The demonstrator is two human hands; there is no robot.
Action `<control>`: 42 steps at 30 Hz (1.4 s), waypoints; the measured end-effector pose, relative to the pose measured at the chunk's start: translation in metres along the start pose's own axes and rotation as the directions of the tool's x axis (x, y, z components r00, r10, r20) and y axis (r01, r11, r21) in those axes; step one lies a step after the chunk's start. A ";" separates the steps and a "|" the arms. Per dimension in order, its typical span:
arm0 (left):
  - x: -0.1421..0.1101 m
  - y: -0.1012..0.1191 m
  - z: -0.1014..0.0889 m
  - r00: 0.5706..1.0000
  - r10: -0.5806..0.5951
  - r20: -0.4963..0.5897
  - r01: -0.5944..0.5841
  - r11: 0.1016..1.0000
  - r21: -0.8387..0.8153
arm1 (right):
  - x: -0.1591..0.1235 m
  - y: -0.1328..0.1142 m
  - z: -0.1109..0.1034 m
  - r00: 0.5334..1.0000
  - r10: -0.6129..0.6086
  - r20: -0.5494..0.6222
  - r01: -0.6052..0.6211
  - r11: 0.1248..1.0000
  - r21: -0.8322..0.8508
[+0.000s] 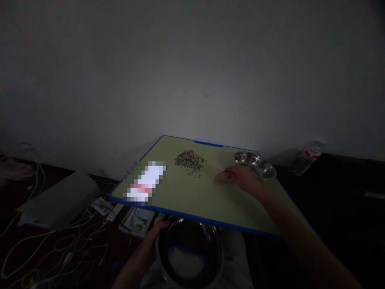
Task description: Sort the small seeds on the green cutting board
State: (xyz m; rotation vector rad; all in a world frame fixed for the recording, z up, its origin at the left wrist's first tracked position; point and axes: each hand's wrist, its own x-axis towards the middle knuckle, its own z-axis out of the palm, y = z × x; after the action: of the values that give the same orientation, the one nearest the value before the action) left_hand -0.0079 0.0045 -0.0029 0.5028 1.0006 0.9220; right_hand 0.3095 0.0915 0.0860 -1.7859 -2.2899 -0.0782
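My left hand grips the near-left side of a deep metal bowl, which sits low in front of me below the table edge. Its inside is dark, with a pale reflection. Over the right part of the yellow-green tabletop, my right hand is smeared by motion, so its fingers and anything in them are unclear. Just behind it stands a shiny shallow metal bowl, partly covered by the hand. A spread of small dark grains or seeds lies to the left on the tabletop.
A bright pixelated phone-like screen lies at the table's left. On the floor to the left are tangled cables, a power strip and a box. A plastic bottle is at right. A wall stands behind the table.
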 end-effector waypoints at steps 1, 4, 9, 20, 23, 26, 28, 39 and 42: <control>0.000 -0.001 -0.001 1.000 -0.008 -0.001 0.008 1.000 0.006 | 0.006 0.000 0.001 1.000 0.000 -0.002 0.000 1.000 -0.008; 0.000 -0.005 -0.006 0.999 -0.047 -0.015 0.047 0.999 0.027 | 0.019 0.001 0.003 1.000 0.008 0.002 -0.008 1.000 -0.016; 0.006 -0.006 -0.006 0.998 -0.060 -0.025 0.061 0.998 0.035 | 0.029 0.007 0.005 0.999 0.010 0.036 -0.011 1.000 0.012; 0.011 -0.002 -0.003 0.998 -0.047 -0.034 0.049 0.997 0.059 | 0.052 -0.012 0.004 0.997 -0.035 -0.064 0.038 0.998 0.052; 0.003 -0.003 -0.005 0.998 -0.050 -0.032 0.052 0.997 0.065 | 0.059 -0.027 0.007 0.998 -0.017 -0.067 0.021 0.998 0.066; -0.002 -0.004 -0.004 0.998 -0.059 -0.038 0.062 0.996 0.064 | 0.064 -0.043 0.014 0.996 -0.051 -0.067 0.057 0.994 0.091; -0.004 -0.004 -0.002 0.998 -0.050 -0.049 0.053 0.997 0.057 | 0.066 -0.053 0.019 0.994 -0.074 -0.080 0.082 0.992 0.093; -0.010 0.008 0.013 0.993 -0.115 -0.015 0.115 0.993 -0.015 | 0.046 -0.045 0.020 0.974 -0.011 -0.228 0.052 0.984 0.172; -0.011 0.008 0.015 0.992 -0.125 -0.029 0.125 0.992 -0.008 | 0.043 -0.037 0.009 0.988 -0.015 -0.157 0.053 0.969 0.243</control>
State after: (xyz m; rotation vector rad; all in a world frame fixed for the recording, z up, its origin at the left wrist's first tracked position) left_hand -0.0004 0.0001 0.0160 0.4173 1.0435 0.8225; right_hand 0.2631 0.1242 0.0903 -1.5600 -2.1178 0.0590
